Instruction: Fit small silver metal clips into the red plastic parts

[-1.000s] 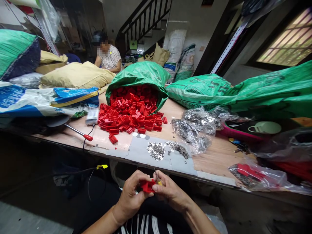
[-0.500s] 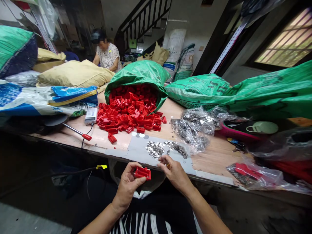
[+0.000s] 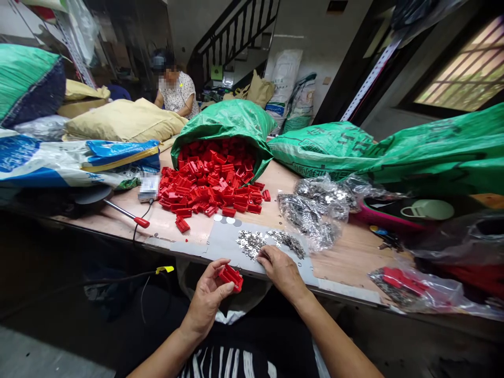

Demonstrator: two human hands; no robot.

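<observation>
Your left hand (image 3: pixel 208 294) pinches a small red plastic block (image 3: pixel 231 276), ribbed and boxy, just below the table edge (image 3: pixel 346 287); your right hand (image 3: pixel 281 270) rests fingers-down on the pile of small silvery metal bits (image 3: pixel 252 244), grip hidden

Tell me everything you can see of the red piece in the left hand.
The red piece is a small oblong block, plastic by its look, with raised ridges on the upper face; finer detail is too small to tell. It is tilted, its right end lower, held just below the table edge. The left hand pinches it between thumb and fingertips. The right hand is apart from it, on the small metal parts.
</observation>
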